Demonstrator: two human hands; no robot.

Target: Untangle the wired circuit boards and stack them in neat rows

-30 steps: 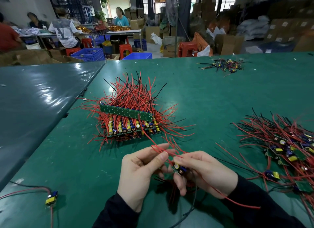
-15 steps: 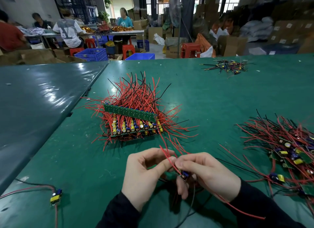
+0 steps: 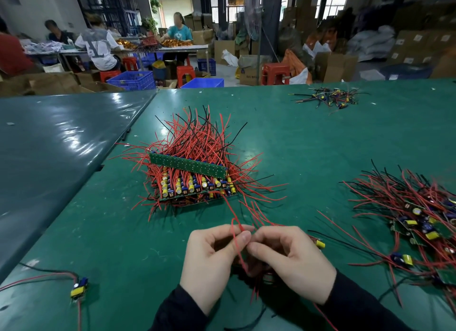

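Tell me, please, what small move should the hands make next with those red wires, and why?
Probably draw the pinched red wire free of the bundle under the palms. Both the left hand and right hand pinch it, and it loops toward the stacked boards.

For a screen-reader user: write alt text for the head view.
Two hands, left hand and right hand, pinch a red wire above a green table. A neat stack of circuit boards sits beyond; a tangled pile lies right.
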